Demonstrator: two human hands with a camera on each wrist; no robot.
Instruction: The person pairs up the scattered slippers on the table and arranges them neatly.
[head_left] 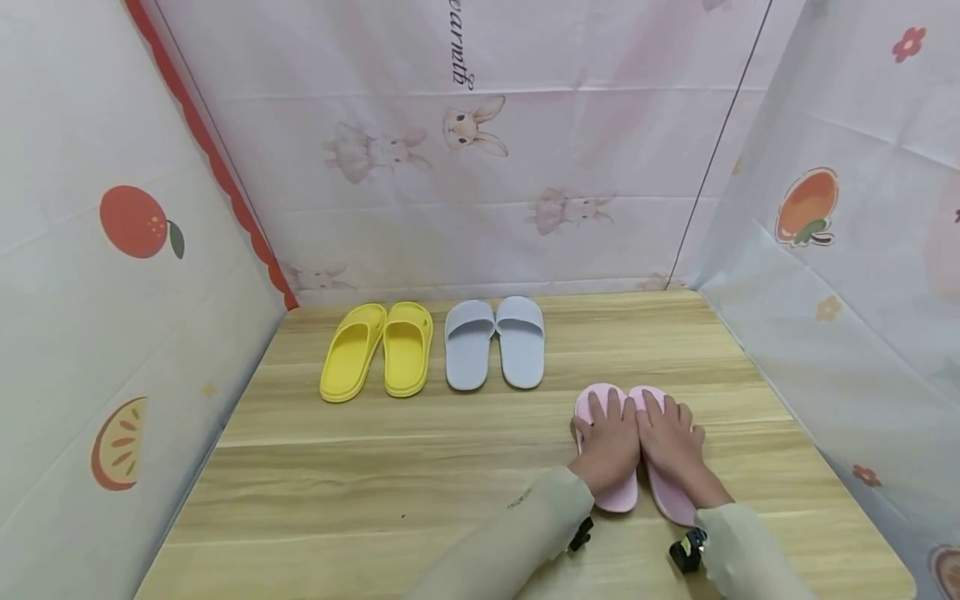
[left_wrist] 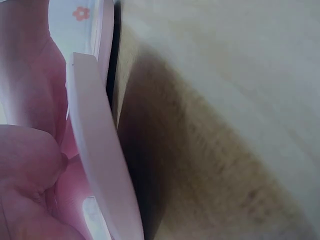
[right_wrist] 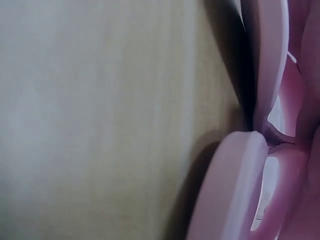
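Note:
Two pink slippers lie side by side at the front right of the wooden board. My left hand (head_left: 611, 442) grips the left pink slipper (head_left: 618, 500), fingers spread over its strap and thumb at its outer edge. Over the other strap, my right hand (head_left: 671, 442) holds the right pink slipper (head_left: 678, 504), its thumb side beside the left hand. In the left wrist view, a pale pink sole (left_wrist: 100, 145) has a dark shadow below it. Two sole edges meet at an angle in the right wrist view, the nearer sole (right_wrist: 230, 185) also shadowed. The fingertips' undersides are hidden.
A yellow pair of slippers (head_left: 405, 358) and a grey-blue pair (head_left: 521, 354) stand along the back of the wooden board (head_left: 360, 500). Printed cloth walls (head_left: 480, 242) close off the back and both sides. Black wrist devices (head_left: 687, 550) hang under the sleeves.

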